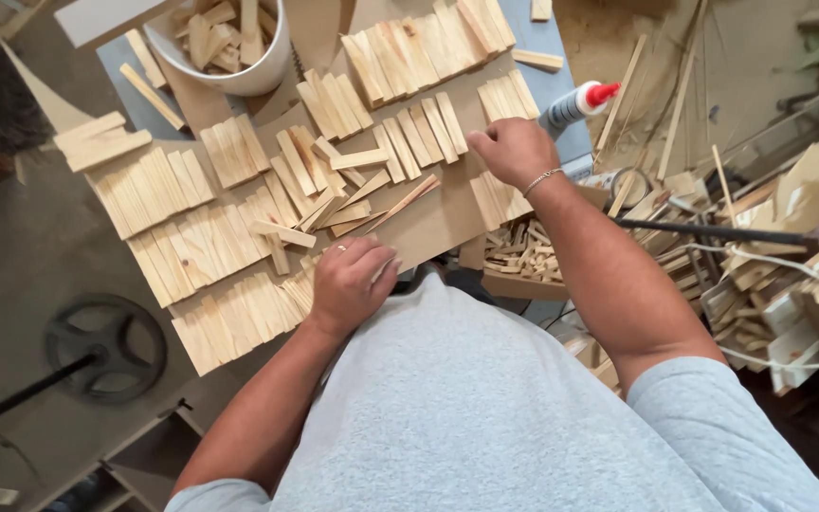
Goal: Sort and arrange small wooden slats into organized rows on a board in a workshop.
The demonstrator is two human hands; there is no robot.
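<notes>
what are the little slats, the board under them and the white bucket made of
Slats: pale raw wood, grain lines visible, unfinished. Board: smooth, even brown, no grain, likely hardboard or fibreboard. White bucket: glossy, thin rim, probably plastic. The right hand and left hand rest among the slats.

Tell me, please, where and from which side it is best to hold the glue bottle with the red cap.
Probably grip the glue bottle around its white body, coming from above. It lies tilted beside the board, cap pointing away to the right, just beyond the right hand.
</notes>
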